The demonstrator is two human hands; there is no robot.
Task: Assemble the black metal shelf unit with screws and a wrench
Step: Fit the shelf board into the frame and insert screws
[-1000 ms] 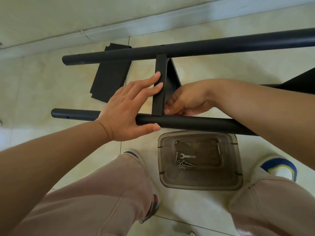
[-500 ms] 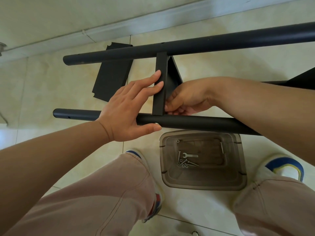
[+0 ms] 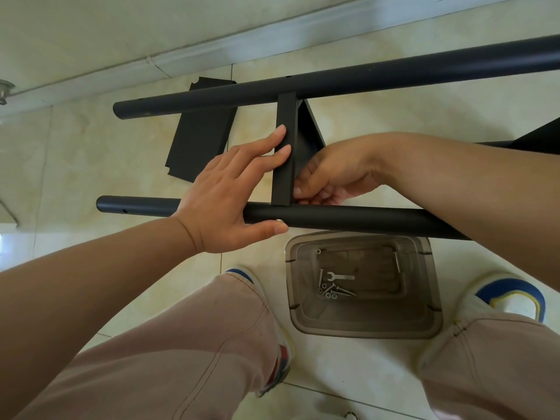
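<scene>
Mid-frame, near tube (image 3: 348, 219) running left-right; shelf panel (image 3: 285, 153) upright across it; left hand (image 3: 230, 201) flat-fingered against both; right hand (image 3: 330, 177) curled, contents hidden

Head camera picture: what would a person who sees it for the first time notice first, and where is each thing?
In the centre, the left hand lies with straight fingers on a black shelf panel set between two black tubes, its thumb under the near tube. The right hand curls its fingers at the joint of panel and tube. Below, between the person's shoes, a clear plastic box holds screws and a small wrench.
</scene>
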